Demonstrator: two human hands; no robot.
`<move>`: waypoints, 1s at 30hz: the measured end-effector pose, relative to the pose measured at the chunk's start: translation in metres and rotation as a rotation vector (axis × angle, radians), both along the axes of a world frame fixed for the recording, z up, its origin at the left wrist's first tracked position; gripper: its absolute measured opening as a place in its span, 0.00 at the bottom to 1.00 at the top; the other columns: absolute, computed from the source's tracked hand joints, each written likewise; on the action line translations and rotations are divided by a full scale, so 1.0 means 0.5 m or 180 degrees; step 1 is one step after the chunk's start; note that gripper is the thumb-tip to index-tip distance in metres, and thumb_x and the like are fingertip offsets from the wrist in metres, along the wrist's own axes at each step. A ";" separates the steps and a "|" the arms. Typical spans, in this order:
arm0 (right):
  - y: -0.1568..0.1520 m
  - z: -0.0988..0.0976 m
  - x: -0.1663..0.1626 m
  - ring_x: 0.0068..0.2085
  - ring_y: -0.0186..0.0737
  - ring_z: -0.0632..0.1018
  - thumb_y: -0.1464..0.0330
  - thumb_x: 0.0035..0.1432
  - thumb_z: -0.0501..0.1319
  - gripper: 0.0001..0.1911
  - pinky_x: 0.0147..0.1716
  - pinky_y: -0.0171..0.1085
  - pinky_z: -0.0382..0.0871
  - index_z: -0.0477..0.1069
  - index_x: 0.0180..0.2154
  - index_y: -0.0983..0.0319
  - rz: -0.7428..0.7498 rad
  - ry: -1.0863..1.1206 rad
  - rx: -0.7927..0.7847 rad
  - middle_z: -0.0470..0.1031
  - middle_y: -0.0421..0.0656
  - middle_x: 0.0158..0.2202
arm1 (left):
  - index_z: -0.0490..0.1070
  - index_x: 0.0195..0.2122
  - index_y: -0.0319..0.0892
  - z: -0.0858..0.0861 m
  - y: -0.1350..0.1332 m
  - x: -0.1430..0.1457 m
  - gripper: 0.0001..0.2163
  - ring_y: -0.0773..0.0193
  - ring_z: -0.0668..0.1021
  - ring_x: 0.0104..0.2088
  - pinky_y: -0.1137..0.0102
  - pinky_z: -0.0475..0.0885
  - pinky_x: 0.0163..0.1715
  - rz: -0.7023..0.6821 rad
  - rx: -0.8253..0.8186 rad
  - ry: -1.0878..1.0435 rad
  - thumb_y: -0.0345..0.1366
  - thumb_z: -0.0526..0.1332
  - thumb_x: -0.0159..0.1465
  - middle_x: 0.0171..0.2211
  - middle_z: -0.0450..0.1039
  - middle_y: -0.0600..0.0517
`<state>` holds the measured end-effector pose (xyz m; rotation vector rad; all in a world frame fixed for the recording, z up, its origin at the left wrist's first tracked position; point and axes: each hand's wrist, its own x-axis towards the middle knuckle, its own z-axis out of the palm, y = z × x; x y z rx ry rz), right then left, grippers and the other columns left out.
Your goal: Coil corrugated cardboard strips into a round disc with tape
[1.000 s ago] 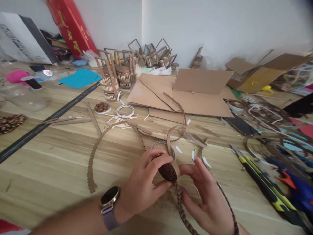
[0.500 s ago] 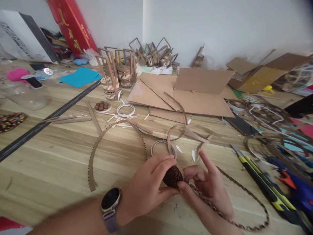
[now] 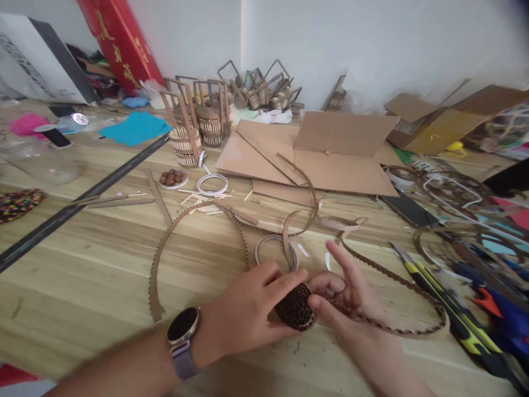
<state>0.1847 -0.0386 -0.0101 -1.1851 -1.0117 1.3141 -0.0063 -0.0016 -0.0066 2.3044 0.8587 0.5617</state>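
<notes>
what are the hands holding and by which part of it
A cardboard coil: the left hand holds it by its outer rim, and the right hand holds the strip close to the coil's right edge.

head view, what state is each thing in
Left hand: curled around coil
Right hand: closed about strip, thumb at coil
Coil: wound
Strip: trailing loose beyond hand
Watch: screen dark
Dish: holding brown balls
White tape roll: lying flat
Knife: blade seemingly out
Cardboard box: open
</notes>
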 end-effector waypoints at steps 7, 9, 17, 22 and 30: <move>-0.004 0.011 0.028 0.28 0.36 0.76 0.61 0.54 0.70 0.36 0.27 0.34 0.70 0.58 0.61 0.44 -0.0098 -0.0444 0.0365 0.76 0.37 0.30 | 0.66 0.53 0.44 0.010 0.006 0.001 0.26 0.55 0.75 0.44 0.65 0.70 0.45 0.0387 -0.0538 -0.0491 0.40 0.72 0.56 0.45 0.70 0.49; -0.007 0.019 0.032 0.27 0.38 0.75 0.60 0.54 0.70 0.37 0.26 0.35 0.70 0.58 0.61 0.42 0.0005 -0.0372 0.0536 0.75 0.36 0.27 | 0.66 0.52 0.44 0.011 0.008 0.001 0.26 0.56 0.75 0.44 0.66 0.69 0.45 0.0534 -0.0662 -0.0704 0.39 0.73 0.55 0.45 0.71 0.50; -0.006 0.015 0.027 0.35 0.41 0.77 0.62 0.58 0.68 0.38 0.40 0.41 0.72 0.53 0.64 0.42 0.0632 -0.0533 0.1356 0.76 0.37 0.28 | 0.69 0.48 0.45 0.008 0.014 0.005 0.23 0.58 0.76 0.42 0.70 0.69 0.39 0.0779 -0.0966 -0.1145 0.30 0.74 0.52 0.43 0.74 0.53; -0.012 0.005 0.017 0.35 0.36 0.77 0.67 0.60 0.66 0.35 0.41 0.37 0.72 0.55 0.64 0.42 0.0443 -0.0792 0.1398 0.76 0.36 0.30 | 0.68 0.50 0.46 0.002 0.011 0.004 0.24 0.58 0.75 0.45 0.69 0.68 0.45 0.0687 -0.0840 -0.1267 0.31 0.74 0.54 0.46 0.73 0.53; -0.024 0.012 -0.013 0.30 0.33 0.76 0.59 0.56 0.69 0.31 0.29 0.29 0.72 0.61 0.59 0.43 -0.0156 -0.0346 0.0385 0.75 0.35 0.31 | 0.65 0.56 0.48 -0.011 -0.001 0.002 0.30 0.58 0.73 0.46 0.66 0.68 0.48 0.0363 -0.1358 -0.1485 0.35 0.74 0.54 0.48 0.69 0.51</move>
